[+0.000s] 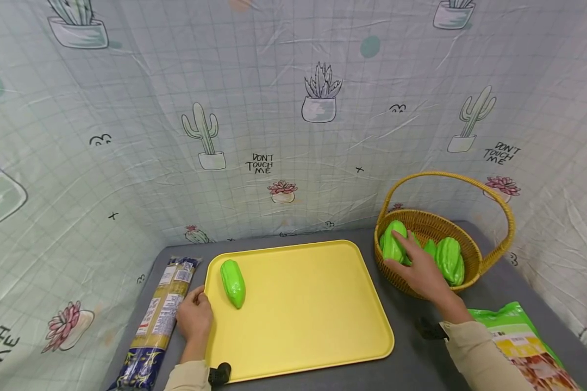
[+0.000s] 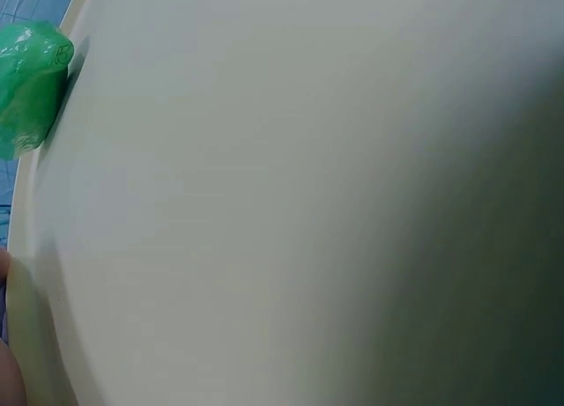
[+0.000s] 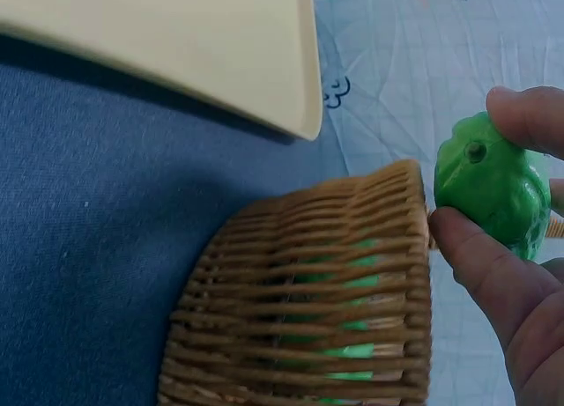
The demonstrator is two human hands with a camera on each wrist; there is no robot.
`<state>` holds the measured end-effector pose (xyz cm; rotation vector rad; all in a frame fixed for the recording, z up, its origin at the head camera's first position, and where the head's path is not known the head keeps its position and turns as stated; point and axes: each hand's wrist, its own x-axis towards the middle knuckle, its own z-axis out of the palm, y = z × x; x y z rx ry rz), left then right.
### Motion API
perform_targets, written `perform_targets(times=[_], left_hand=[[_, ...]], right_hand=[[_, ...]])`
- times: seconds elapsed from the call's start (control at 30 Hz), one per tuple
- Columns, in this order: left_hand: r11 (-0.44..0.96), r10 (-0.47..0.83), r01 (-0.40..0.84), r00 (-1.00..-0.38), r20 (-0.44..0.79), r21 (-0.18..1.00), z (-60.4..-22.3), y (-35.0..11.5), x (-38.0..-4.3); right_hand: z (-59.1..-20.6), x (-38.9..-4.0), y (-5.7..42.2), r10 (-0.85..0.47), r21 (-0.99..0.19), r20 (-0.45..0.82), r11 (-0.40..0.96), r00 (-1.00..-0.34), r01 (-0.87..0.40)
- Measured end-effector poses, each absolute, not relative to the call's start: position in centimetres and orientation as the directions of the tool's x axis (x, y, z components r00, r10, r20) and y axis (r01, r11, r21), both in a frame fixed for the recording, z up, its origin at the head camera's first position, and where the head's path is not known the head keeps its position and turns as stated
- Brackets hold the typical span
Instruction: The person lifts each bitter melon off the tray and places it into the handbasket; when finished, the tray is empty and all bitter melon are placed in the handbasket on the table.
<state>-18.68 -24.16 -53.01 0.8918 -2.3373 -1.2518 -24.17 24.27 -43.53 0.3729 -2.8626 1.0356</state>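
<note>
My right hand [image 1: 424, 274] pinches a green bitter melon [image 1: 393, 244] between thumb and fingers at the left side of the wicker basket [image 1: 388, 274]. In the right wrist view this bitter melon [image 3: 489, 195] is raised at the basket's rim. Several more bitter melons [image 1: 449, 258] lie inside the basket, partly hidden by the hand. My left hand [image 1: 195, 317] grips the left rim of the yellow tray [image 1: 308, 309]. On the tray, near that hand, lies one bitter melon [image 1: 233, 283]. The left wrist view shows mostly the tray's surface, with only a bit of the fingers.
Left of the tray lies a long clear packet of noodles [image 1: 158, 320] with blue ends. A green and yellow bag [image 1: 523, 342] lies at the front right, beside the right sleeve. The basket's tall handle [image 1: 440, 174] arches over it. Patterned cloth [image 1: 283, 136] surrounds the grey table [image 1: 401, 347].
</note>
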Motion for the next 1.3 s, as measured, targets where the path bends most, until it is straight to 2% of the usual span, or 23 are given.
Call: perform_targets(times=[0.67,1.3], left_hand=[[0.421,-0.656,-0.365,-0.754,0.001,0.830,-53.4,-24.3,-18.9],[0.427,-0.658,-0.364,-0.753,0.009,0.828,-53.4,-24.2,-18.7]], right_hand=[[-43.9,-24.4,26.4,-0.167,-0.607,0.129,0.766,-0.977,-0.211],[-44.7,-24.9,28.4,-0.128,-0.613,0.027,0.782,-0.991,-0.117]])
